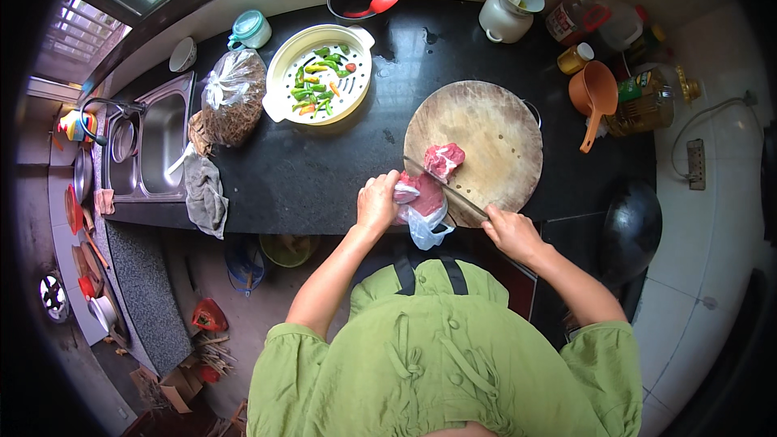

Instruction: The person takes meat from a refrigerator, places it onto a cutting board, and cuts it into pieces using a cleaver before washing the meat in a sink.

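My left hand (377,201) grips a large piece of raw red meat (427,196) at the near left edge of a round wooden chopping board (498,127). A thin plastic bag (426,229) clings to the meat's underside and hangs past the counter's front edge. In my right hand (511,229) is the handle of a knife (460,194), its blade slanting up to the left across the meat. Just beyond the blade, a smaller chunk of raw meat (445,161) with white fat rests on the board. Whether the two pieces are fully separated I cannot tell.
Left of the board, a cream colander (352,88) holds green and red peppers. A stuffed plastic bag (234,97) stands by the steel sink (162,139). On the right are an orange dipper (592,94), an oil bottle (646,103) and a dark wok (632,230).
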A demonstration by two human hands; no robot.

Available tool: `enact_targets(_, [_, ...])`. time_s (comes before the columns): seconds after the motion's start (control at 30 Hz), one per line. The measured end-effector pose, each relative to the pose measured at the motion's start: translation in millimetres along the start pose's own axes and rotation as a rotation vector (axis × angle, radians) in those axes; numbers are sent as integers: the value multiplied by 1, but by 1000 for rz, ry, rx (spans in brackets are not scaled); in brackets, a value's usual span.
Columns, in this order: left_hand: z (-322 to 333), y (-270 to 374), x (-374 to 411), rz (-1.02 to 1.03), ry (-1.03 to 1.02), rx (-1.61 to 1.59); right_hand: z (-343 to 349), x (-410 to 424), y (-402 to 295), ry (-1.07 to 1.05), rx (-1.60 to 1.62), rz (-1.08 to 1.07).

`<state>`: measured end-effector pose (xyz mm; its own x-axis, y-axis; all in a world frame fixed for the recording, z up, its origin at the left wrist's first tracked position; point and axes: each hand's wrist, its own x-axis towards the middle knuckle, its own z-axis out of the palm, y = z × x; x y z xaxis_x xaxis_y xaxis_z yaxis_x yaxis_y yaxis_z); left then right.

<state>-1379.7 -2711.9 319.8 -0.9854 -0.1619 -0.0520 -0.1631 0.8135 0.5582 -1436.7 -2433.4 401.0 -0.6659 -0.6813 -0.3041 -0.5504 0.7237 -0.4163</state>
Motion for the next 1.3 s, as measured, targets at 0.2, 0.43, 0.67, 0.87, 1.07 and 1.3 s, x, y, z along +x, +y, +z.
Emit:
enact_targets(0.2, [2,6,1,49,22,19,-5,38,-13,-52,-39,-53])
enact_targets(0.43, [-4,-3,-8,35,1,11,13,53,-20,100,-70,-87])
enact_targets(0.67, [-26,-20,-23,7,40,-302,-13,8,30,117,-104,131])
enact_targets(0.87, [-42,-22,-22,-390,-3,-858,-12,3,18,282,23,199])
enact_targets(1.07, [-70,-22,-21,-520,-76,-1120,4,-26,19,359,156,243])
enact_targets(1.3, [-90,-22,-21,-340,-1,-1229,33,-79,50,583,156,197])
